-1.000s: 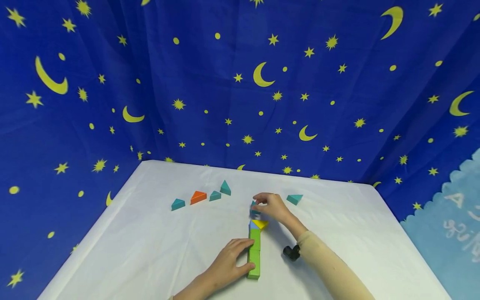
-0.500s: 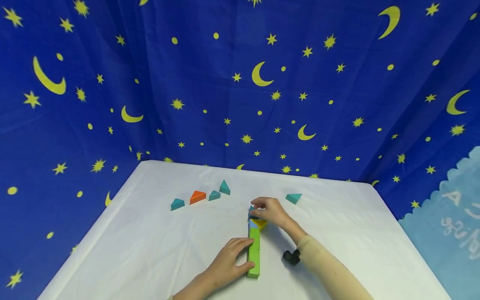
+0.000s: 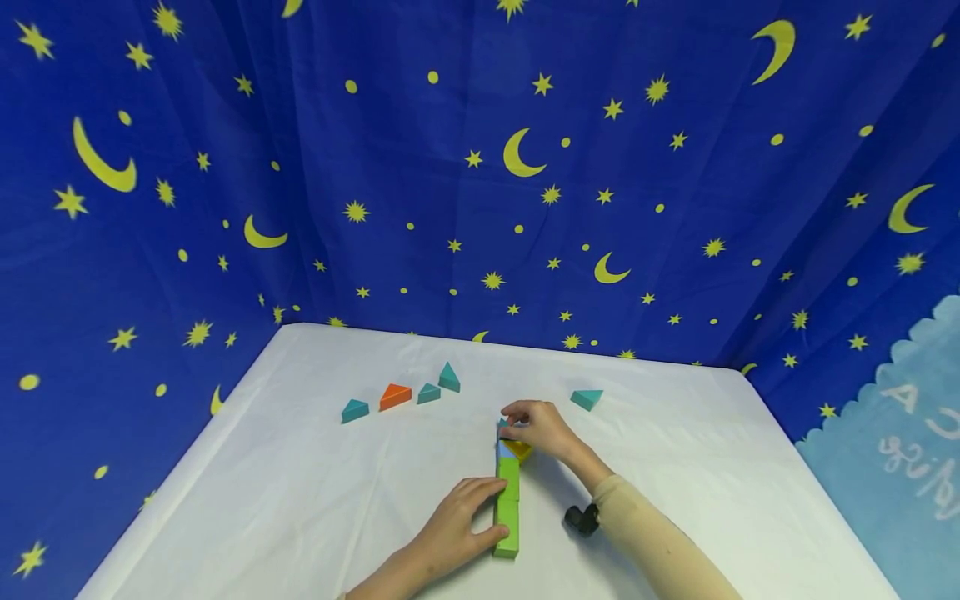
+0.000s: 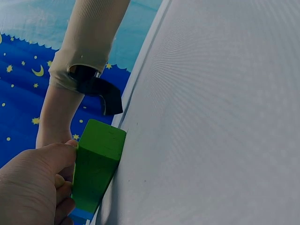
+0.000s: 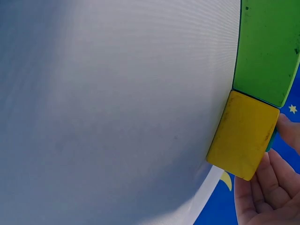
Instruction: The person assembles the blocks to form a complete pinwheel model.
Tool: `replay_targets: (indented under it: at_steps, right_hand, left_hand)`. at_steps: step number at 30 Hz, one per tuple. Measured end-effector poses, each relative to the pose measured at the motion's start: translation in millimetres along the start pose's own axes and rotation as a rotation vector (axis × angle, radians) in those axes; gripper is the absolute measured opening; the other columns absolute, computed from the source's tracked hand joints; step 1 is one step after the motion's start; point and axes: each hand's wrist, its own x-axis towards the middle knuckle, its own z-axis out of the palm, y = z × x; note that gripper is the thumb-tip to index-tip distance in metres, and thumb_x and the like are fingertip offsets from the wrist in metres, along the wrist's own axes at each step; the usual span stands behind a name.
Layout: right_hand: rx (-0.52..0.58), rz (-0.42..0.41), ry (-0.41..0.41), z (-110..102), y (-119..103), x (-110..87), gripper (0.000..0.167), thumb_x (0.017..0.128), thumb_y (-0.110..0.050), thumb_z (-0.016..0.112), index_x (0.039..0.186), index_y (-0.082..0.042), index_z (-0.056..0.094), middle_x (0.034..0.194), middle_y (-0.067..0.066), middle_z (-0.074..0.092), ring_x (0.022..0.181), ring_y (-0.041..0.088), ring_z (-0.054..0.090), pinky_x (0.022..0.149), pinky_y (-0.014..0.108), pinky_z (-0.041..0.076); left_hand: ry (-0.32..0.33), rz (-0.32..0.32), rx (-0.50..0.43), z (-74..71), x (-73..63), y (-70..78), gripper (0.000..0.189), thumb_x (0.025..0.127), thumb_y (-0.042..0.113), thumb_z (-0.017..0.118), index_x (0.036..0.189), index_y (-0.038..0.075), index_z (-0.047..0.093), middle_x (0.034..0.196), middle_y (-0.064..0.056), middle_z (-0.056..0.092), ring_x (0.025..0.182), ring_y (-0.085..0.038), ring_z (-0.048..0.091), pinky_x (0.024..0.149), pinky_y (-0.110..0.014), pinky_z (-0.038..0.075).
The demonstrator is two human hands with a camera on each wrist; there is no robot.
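Observation:
Two green blocks (image 3: 507,518) lie end to end in a row on the white table. Along their left side my left hand (image 3: 453,521) rests, its thumb and fingertips touching the edge. Beyond them a light blue triangular block (image 3: 506,451) fits against a yellow triangular block (image 3: 519,451). At the row's far end my right hand (image 3: 546,427) pinches a teal triangular block (image 3: 503,426), mostly hidden behind the fingers. From the right wrist view, the yellow block (image 5: 243,133) abuts a green block (image 5: 266,51), with only a sliver of teal showing by the fingers.
To the far left lie several loose triangular blocks, among them an orange one (image 3: 395,397) and a teal one (image 3: 355,410). Another teal triangle (image 3: 587,399) is at the far right. A black wrist device (image 3: 582,520) hangs at the right sleeve. A blue starry curtain (image 3: 420,167) stands behind.
My right hand has brought the teal triangular block toward me, down to the light blue and yellow pieces. The left hand stays in place.

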Motion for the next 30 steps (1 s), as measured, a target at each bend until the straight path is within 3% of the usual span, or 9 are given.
replay_targets:
  at_steps: [8, 19, 30]
  right_hand:
    - [0.0, 0.015, -0.032, 2.0, 3.0, 0.0, 0.028, 0.082, -0.016, 0.074, 0.104, 0.0, 0.069, 0.081, -0.003, 0.065, 0.078, 0.013, 0.06, 0.068, 0.023, 0.051]
    - [0.029, 0.022, -0.04, 3.6, 6.0, 3.5, 0.024, 0.087, -0.017, 0.068, 0.105, -0.001, 0.069, 0.085, -0.001, 0.068, 0.076, 0.011, 0.061, 0.067, 0.023, 0.052]
    - [0.018, 0.039, -0.059, 4.1, 2.7, 5.4, 0.021, 0.086, -0.012, 0.069, 0.104, -0.001, 0.07, 0.083, -0.002, 0.066, 0.076, 0.012, 0.059, 0.068, 0.023, 0.051]
  left_hand:
    - [0.002, 0.001, -0.002, 0.3, -0.2, -0.7, 0.054, 0.089, 0.036, 0.065, 0.13, 0.003, 0.054, 0.128, -0.007, 0.055, 0.117, -0.022, 0.05, 0.097, -0.038, 0.043]
    - [-0.02, -0.021, -0.006, -2.5, 1.1, 1.1, 0.055, 0.088, 0.036, 0.066, 0.131, 0.004, 0.053, 0.129, -0.006, 0.055, 0.118, -0.02, 0.049, 0.098, -0.038, 0.042]
    - [-0.029, -0.033, -0.018, -2.0, 0.5, 0.7, 0.055, 0.089, 0.037, 0.065, 0.132, 0.004, 0.052, 0.13, -0.006, 0.054, 0.119, -0.02, 0.048, 0.099, -0.038, 0.041]
